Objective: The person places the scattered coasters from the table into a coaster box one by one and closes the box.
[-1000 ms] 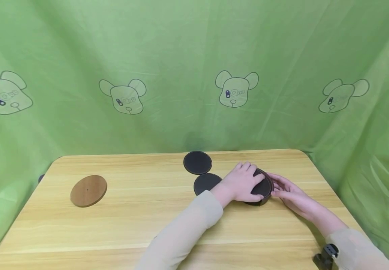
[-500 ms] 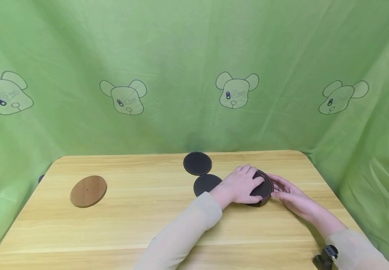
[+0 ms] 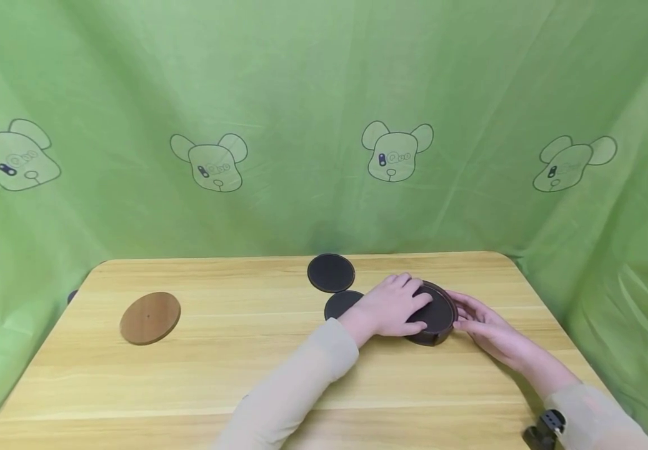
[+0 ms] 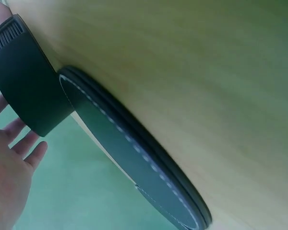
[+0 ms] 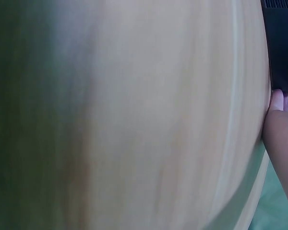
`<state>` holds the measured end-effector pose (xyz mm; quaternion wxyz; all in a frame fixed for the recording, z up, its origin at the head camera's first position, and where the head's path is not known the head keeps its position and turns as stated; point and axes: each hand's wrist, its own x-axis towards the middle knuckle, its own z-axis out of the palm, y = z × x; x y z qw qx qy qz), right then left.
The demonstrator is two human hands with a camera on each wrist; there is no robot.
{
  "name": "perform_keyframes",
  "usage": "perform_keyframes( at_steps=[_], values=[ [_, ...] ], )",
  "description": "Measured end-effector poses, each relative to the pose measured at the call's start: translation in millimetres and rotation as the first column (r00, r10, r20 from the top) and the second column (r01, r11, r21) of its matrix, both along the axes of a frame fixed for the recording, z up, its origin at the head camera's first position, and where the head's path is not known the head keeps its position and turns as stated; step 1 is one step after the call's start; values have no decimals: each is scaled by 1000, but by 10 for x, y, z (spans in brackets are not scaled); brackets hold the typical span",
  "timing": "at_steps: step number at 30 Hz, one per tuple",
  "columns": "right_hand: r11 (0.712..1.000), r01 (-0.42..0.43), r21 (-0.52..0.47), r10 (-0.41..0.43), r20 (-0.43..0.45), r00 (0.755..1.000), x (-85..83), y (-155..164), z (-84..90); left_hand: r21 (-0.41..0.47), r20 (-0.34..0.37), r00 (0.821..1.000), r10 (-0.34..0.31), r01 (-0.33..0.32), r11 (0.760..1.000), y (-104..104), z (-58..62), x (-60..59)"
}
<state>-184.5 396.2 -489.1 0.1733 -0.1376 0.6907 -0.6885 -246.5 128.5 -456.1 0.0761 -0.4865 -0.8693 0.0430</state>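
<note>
- The left hand (image 3: 393,307) lies flat, fingers spread, on top of the dark round coaster holder (image 3: 433,315). Its fingertips cover the left part of the top disc.
- Against 1 second ago, this hand has slid a little toward 9 o'clock, so more of the dark top now shows at its 3 o'clock side. I judge that the top coaster is being seated or drawn across the stack, not lifted.
- The right hand (image 3: 483,325) rests at 3 o'clock of the holder, fingers relaxed and nearly straight, touching its side wall. It has hardly moved over the last second, so it seems to be steadying the holder.
- The holder sits on the wooden table (image 3: 245,375), at about 3 o'clock from the table's centre.
- 2 loose black coasters lie at 9 to 10 o'clock of the holder: the near coaster (image 3: 342,304), partly hidden by the left wrist, and the far coaster (image 3: 331,272) just beyond it. Neither has shifted.
- A brown wooden disc (image 3: 150,317) lies well apart, toward 9 o'clock.
- The left wrist view shows a stitched coaster edge (image 4: 134,148) lying on the wood.
</note>
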Motion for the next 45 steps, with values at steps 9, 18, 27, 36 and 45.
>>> perform_keyframes(
  at_steps=[9, 18, 27, 36, 45],
  values=[
    [1000, 4, -2, -4, -2, 1000, -17, 0, 1, -4, 10, 1000, 4, -4, 1000, -188, 54, -26],
    [1000, 2, -32, -1, 3, 1000, -22, -3, -3, -21, -44, 999, 0, -1, 1000, -369, 56, -31],
    [1000, 5, -21, -5, 8, 1000, -4, -9, 16, 10, -73, 997, -5, 5, 1000, -558, 56, -6],
    [999, -1, -39, 2, 5, 1000, 6, -12, 6, 16, -76, 997, -19, 21, 1000, -740, 12, 18],
    [999, -2, -33, 2, -2, 1000, 0, -8, 2, -45, -46, 998, 34, -36, 998, -846, -40, 34]
  ],
)
